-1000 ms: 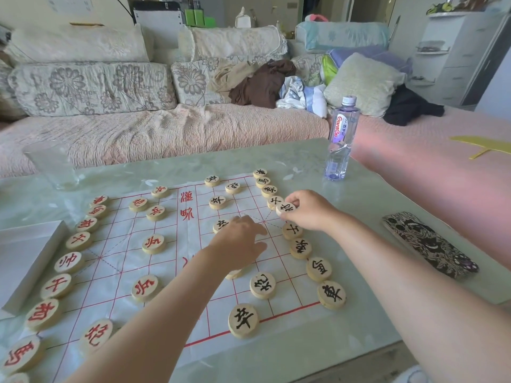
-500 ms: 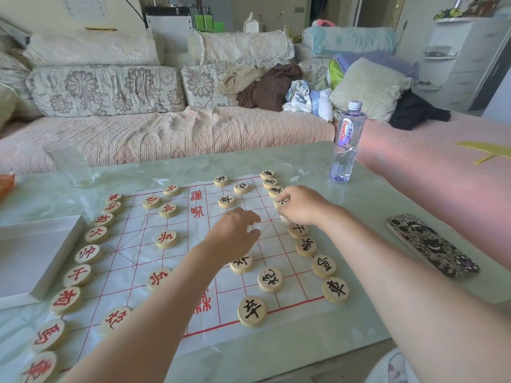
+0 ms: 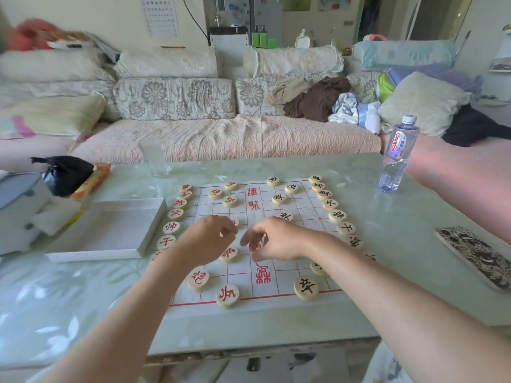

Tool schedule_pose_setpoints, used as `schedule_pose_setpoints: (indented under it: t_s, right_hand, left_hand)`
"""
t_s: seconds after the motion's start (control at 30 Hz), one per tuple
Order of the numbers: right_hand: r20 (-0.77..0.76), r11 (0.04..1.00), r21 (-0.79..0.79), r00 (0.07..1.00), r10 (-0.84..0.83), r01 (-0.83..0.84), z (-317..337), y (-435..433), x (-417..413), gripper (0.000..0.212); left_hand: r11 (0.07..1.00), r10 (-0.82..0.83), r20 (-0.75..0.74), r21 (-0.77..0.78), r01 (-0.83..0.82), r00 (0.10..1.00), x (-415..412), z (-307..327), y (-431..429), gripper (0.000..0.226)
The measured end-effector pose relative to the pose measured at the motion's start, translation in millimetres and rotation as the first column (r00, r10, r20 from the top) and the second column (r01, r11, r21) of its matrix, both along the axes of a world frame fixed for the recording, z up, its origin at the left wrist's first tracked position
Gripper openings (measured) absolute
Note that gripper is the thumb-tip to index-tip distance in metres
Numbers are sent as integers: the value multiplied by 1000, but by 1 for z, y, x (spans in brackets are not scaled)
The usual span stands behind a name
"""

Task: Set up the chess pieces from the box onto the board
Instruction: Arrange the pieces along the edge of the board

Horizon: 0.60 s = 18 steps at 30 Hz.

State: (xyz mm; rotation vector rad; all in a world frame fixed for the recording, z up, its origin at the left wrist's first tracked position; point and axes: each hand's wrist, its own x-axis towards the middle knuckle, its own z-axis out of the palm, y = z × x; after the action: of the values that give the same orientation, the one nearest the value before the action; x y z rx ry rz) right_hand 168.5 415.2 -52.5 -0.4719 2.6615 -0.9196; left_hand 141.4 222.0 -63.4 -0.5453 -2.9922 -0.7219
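A thin white cloth board (image 3: 279,287) printed with a red grid lies flat in the middle of a glossy, pale green surface (image 3: 373,244) patterned with faint leaves. Round, flat discs of pale wood sit on the board. The red-lettered discs (image 3: 171,227) run in a column down its left edge, with a few more further in. The black-lettered discs (image 3: 337,216) line its right edge, with several inside the grid. Both bare forearms reach over the near edge and meet above the centre of the board. The left hand (image 3: 206,239) has its fingers curled in toward the thumb, just beside a half-hidden disc, and whether its grip holds a piece cannot be told. The right hand (image 3: 276,240) hangs with loosely curled fingers, its grip slack and nothing visible in it. A shallow white cardboard box (image 3: 110,230) lies just left of the board. A clear plastic water bottle (image 3: 396,158) stands upright near the far right corner, and a clear glass tumbler (image 3: 154,158) stands by the far edge. A flat phone in a black-and-white patterned case (image 3: 478,255) lies well to the right.
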Motion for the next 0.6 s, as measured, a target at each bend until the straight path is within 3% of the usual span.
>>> schedule_pose_setpoints:
  t_s: [0.2, 0.3, 0.37, 0.5, 0.6]
  right_hand:
    - [87, 982, 137, 989, 117, -128, -16, -45, 21, 50]
    - [104, 963, 209, 983, 151, -170, -20, -54, 21, 50]
    - [86, 983, 160, 994, 74, -87, -18, -52, 14, 38]
    - [-97, 978, 118, 982, -161, 172, -25, -38, -10, 26]
    - [-93, 965, 139, 973, -209, 221, -42, -38, -18, 43]
  left_hand:
    - [998, 13, -13, -59, -14, 1000, 30, -20, -58, 12]
    - [996, -1, -59, -84, -4, 998, 39, -38, -81, 23]
    - [997, -22, -101, -82, 14, 995, 41, -44, -90, 29]
    - [998, -48, -141, -34, 43, 989, 40, -51, -90, 34]
    - [999, -50, -90, -25, 48, 995, 32, -55, -81, 41]
